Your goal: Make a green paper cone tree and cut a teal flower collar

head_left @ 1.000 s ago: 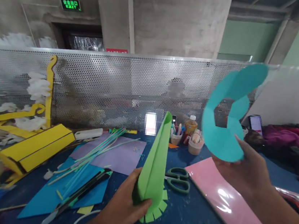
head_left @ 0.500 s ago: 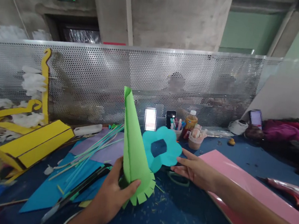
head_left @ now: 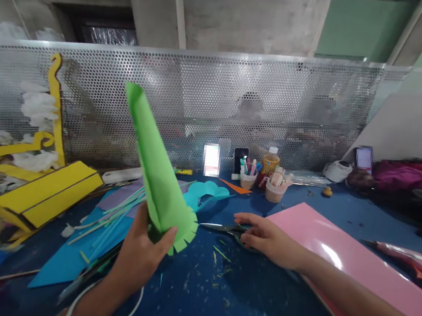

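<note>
Because the bright green folded paper cone [head_left: 157, 182] is made from thin paper, it seems very light and only a little stiff, and it could crush easily under strong pressing. Its cut paper fringe [head_left: 186, 237] at the wide end looks like the most fragile part, so the safest place to take hold seems to be the lower body just above this fringe, not the narrow tip. The cone is in the air above the blue worktop [head_left: 254, 307], tilted with its tip pointing up and to the left. The person's left hand [head_left: 142, 244] rises from the lower edge of the view, and its grip is closed around the wide end of the cone. The right arm lies low across the worktop, and the right hand [head_left: 270, 239] is curled, palm down, over the dark metal scissors [head_left: 221, 227], just beside the glossy pink sheet [head_left: 339, 240]. Its fingers are partly together, but I cannot tell whether they are clamped on the scissors.
</note>
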Demonstrator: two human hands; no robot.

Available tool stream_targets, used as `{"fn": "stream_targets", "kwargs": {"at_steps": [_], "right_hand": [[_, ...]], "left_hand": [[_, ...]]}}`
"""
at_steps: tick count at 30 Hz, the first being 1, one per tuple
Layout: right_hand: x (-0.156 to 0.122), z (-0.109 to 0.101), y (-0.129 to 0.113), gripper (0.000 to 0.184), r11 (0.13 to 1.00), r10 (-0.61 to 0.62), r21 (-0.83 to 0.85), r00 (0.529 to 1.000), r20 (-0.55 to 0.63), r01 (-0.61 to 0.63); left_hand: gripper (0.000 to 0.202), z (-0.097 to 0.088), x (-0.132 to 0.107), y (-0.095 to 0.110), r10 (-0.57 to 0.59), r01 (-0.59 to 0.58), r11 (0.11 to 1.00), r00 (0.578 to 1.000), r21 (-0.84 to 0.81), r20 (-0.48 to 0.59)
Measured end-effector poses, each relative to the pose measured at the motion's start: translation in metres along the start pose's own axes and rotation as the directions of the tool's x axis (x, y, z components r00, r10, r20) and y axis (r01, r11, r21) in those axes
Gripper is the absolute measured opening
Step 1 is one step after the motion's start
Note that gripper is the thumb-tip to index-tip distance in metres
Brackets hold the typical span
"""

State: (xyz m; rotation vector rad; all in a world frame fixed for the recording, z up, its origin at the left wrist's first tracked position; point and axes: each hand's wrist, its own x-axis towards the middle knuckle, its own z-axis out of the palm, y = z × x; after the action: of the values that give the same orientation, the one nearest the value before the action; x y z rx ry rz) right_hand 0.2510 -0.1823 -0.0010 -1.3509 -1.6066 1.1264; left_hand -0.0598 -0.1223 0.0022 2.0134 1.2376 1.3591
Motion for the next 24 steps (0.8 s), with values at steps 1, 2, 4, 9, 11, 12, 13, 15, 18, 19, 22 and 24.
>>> {"fn": "stream_targets", "kwargs": {"at_steps": [1,2,4,9,11,12,13,15,18,19,22,24], "right_hand": [[-0.001,0.0,0.001,0.059,0.998,-0.017,-0.053,1.0,0.011,0.018],[-0.001,0.0,0.002,0.058,0.995,-0.026,-0.094,0.999,0.02,0.028],[-0.002,-0.001,0.003,0.056,0.989,-0.029,-0.141,0.999,0.025,0.033],[0.0,-0.001,0.002,0.052,0.984,-0.018,-0.175,1.0,0.016,0.021],[0.001,-0.001,0.003,0.051,0.982,-0.014,-0.19,1.0,0.013,0.016],[0.001,-0.001,0.004,0.05,0.981,-0.012,-0.193,1.0,0.012,0.014],[0.001,-0.001,0.005,0.049,0.981,-0.011,-0.193,1.0,0.011,0.013],[0.002,-0.001,0.007,0.049,0.983,-0.015,-0.184,1.0,0.014,0.017],[0.001,-0.001,0.007,0.046,0.983,-0.022,-0.181,1.0,0.021,0.026],[0.001,-0.001,0.006,0.045,0.983,-0.026,-0.183,0.999,0.023,0.03],[0.0,0.0,0.001,0.042,0.979,-0.014,-0.205,0.999,0.029,0.019],[0.0,0.0,-0.002,0.041,0.975,0.012,-0.222,1.0,0.025,-0.006]], "left_hand": [[0.056,-0.004,0.005,0.0,0.009,-0.006,0.998,0.999,0.056,-0.054],[0.057,-0.009,0.011,0.0,0.016,-0.005,0.994,0.996,0.11,-0.093],[0.061,-0.019,0.024,-0.001,0.018,0.012,0.98,0.989,0.2,-0.145],[0.074,-0.032,0.052,-0.012,0.012,0.053,0.921,0.986,0.386,-0.164],[0.08,-0.03,0.06,-0.02,-0.033,0.09,0.893,0.99,0.441,-0.134],[0.082,-0.028,0.062,-0.024,-0.066,0.108,0.874,0.992,0.474,-0.104],[0.082,-0.026,0.064,-0.028,-0.097,0.118,0.853,0.993,0.509,-0.067],[0.08,-0.021,0.066,-0.038,-0.125,0.103,0.813,0.992,0.574,-0.001],[0.081,-0.02,0.064,-0.049,-0.159,0.09,0.751,0.986,0.654,0.047],[0.083,-0.021,0.062,-0.051,-0.168,0.093,0.737,0.985,0.669,0.049],[0.083,-0.027,0.055,-0.048,-0.035,0.066,0.727,0.998,0.683,-0.059],[0.071,-0.028,0.049,-0.038,0.196,-0.042,0.724,0.969,0.689,-0.148]]}}
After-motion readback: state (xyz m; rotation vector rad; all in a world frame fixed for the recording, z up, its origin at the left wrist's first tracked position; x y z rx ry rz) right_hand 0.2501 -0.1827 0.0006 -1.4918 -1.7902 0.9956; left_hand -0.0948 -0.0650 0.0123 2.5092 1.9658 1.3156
